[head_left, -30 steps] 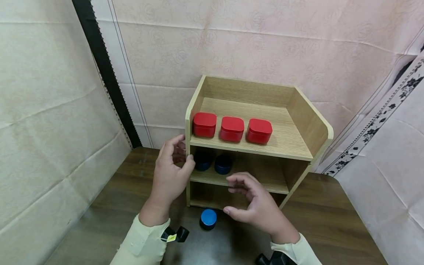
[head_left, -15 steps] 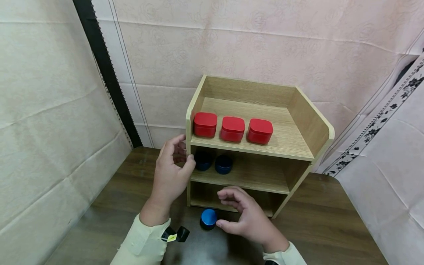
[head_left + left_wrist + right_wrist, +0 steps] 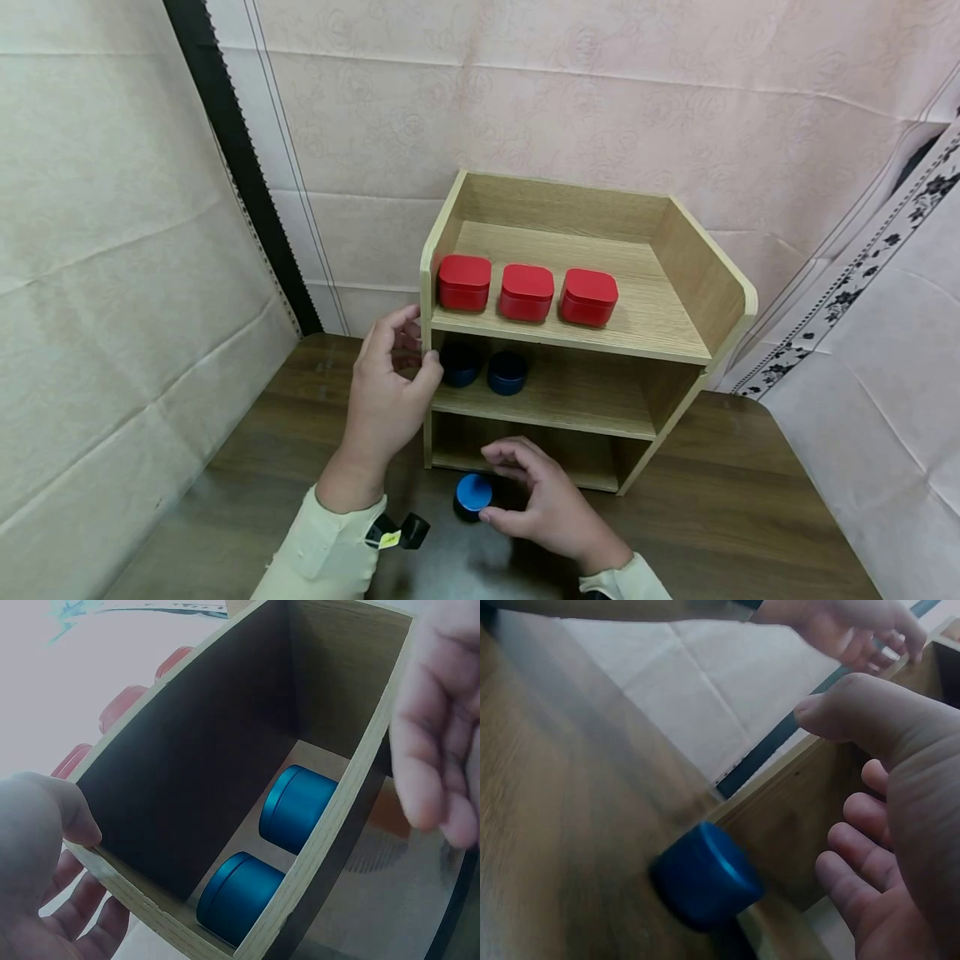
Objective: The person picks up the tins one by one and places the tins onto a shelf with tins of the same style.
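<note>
My left hand (image 3: 384,400) grips the left side panel of a small wooden shelf (image 3: 660,329), its thumb on the front edge and the fingers round the outside. On the table in front of the shelf stands a blue round tin (image 3: 474,494). My right hand (image 3: 546,507) hovers just right of that tin, thumb and fingers spread apart; the right wrist view shows a gap between them and the tin (image 3: 705,877). Two more blue tins, one (image 3: 460,367) beside the other (image 3: 507,373), stand at the left of the middle shelf.
Three red rounded boxes, a left one (image 3: 464,283), a middle one (image 3: 527,293) and a right one (image 3: 588,297), line the top shelf's front. Pale cloth (image 3: 600,100) hangs behind and at both sides of the wooden table (image 3: 750,500).
My right hand has moved down and left from before the shelf to beside the blue tin on the table. The left hand has stayed on the side panel.
</note>
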The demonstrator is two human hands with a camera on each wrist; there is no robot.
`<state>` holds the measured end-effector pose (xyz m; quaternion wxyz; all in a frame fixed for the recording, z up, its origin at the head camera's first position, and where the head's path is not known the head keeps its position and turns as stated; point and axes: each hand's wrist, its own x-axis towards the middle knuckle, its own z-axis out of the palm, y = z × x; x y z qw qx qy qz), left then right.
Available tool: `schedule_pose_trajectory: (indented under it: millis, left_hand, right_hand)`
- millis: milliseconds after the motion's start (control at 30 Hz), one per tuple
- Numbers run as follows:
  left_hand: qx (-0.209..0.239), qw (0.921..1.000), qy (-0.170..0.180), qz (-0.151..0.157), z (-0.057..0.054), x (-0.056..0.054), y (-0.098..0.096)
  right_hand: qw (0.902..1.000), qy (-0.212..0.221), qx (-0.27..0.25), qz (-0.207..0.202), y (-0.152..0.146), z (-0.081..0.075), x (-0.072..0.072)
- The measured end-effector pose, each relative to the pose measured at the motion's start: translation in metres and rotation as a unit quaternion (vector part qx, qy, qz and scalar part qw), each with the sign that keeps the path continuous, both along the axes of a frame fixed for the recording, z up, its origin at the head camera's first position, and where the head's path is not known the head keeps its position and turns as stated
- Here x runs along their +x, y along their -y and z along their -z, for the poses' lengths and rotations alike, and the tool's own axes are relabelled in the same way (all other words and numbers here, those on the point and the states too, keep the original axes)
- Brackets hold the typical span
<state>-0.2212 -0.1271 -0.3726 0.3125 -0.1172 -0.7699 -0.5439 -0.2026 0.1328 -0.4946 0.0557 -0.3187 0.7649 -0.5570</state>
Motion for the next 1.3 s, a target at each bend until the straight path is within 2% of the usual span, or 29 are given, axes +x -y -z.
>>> schedule_pose_trajectory:
  millis: [233,567,800,1067,1300]
  left_hand:
    - [0.001,1.0000,0.003,0.001,0.000,0.000,0.000]
    - [0.003,1.0000,0.006,0.003,0.000,-0.001,0.000]
    - [0.001,1.0000,0.007,0.000,-0.001,0.000,0.000]
    - [0.001,1.0000,0.007,0.001,-0.001,0.000,0.000]
    - [0.004,1.0000,0.007,0.001,0.000,-0.001,0.000]
  right_hand:
    - [0.9997,0.021,0.008,0.012,0.001,0.014,-0.005]
    - [0.9970,0.043,0.039,0.051,0.001,0.032,-0.010]
    - [0.9958,0.031,0.067,0.055,0.005,0.046,-0.013]
    - [0.9945,0.021,0.085,0.057,0.006,0.052,-0.014]
    - [0.9922,-0.019,0.109,0.057,0.008,0.056,-0.015]
